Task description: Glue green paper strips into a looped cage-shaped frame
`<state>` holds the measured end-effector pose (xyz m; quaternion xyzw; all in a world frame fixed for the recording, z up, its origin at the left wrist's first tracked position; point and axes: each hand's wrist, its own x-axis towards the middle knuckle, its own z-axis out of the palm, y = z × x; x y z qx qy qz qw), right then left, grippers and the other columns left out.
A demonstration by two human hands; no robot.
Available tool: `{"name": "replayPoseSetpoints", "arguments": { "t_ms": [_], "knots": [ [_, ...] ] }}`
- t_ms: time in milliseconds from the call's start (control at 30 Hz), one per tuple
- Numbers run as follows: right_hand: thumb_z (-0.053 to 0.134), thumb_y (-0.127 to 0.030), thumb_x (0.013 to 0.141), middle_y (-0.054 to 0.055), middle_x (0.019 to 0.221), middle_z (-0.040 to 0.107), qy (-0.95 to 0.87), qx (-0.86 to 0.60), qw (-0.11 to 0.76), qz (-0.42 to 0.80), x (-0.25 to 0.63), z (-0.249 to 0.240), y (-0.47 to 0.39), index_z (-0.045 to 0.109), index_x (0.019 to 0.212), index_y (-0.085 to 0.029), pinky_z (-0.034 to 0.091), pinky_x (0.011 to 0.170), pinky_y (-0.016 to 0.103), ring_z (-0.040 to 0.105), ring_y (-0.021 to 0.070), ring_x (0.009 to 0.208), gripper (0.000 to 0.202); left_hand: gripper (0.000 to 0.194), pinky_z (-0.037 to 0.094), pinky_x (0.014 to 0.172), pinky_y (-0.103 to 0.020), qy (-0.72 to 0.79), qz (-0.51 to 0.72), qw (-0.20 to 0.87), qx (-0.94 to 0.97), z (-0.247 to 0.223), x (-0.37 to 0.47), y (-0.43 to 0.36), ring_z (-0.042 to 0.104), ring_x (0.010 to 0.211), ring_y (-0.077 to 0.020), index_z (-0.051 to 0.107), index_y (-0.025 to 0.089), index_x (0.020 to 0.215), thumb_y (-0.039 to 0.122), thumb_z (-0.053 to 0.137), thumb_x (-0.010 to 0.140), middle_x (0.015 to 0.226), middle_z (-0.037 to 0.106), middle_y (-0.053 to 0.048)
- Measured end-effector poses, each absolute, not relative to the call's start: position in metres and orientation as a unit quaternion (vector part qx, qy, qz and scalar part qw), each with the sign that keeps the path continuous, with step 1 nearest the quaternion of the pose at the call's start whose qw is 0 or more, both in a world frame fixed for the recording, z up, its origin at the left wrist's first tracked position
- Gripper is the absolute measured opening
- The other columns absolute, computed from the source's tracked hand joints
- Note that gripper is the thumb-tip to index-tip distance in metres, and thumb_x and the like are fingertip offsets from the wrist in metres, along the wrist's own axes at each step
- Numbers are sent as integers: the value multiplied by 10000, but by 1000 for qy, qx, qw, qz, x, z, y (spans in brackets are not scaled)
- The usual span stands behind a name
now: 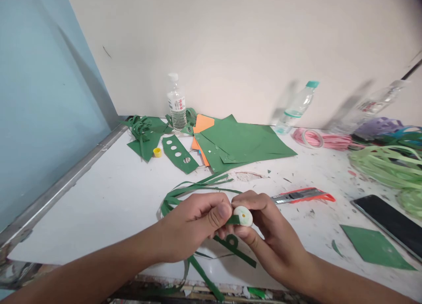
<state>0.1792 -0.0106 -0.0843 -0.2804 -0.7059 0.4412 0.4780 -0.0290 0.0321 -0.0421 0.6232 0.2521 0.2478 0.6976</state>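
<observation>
My right hand pinches a small white round piece with a yellow dot at its middle, held between thumb and fingers. Close against it, my left hand is closed on a green paper strip, whose end lies over the white piece's left side. Whether the strip is stuck to it I cannot tell. Below the hands lies another green strip with a curled ring. More loose green strips spread on the white table behind and under my left hand.
Green paper sheets and a green piece with punched holes lie toward the wall. A water bottle stands behind them, and a yellow cap lies left. Right are an orange utility knife, a phone and coloured strips.
</observation>
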Motion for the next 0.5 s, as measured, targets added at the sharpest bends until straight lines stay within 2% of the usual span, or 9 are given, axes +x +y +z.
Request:
{"name": "replayPoseSetpoints", "arguments": {
  "t_ms": [100,300,500],
  "knots": [
    [522,-224,1081,43,1104,565,-698,-275,480,454,179,-83,-10,508,1287,-329,583,822,354,665,193,939,232,474,357,668,-254,263,227,694,630,-39,-30,31,452,733,-124,522,182,834,615,525,1028,807,523,16],
    [587,-204,1038,50,1067,585,-738,-321,478,352,182,-84,-11,521,1265,-310,549,812,325,600,210,953,259,453,254,604,-254,272,228,708,611,-40,-28,29,311,675,-120,508,192,828,603,624,981,730,397,57],
    [570,-172,1041,64,1118,592,-748,-292,482,352,182,-85,-11,507,1327,-303,549,876,323,612,206,1010,321,509,279,595,-246,264,217,753,563,-45,-24,29,366,646,-113,502,191,800,655,670,926,702,465,46]
  ]
}}
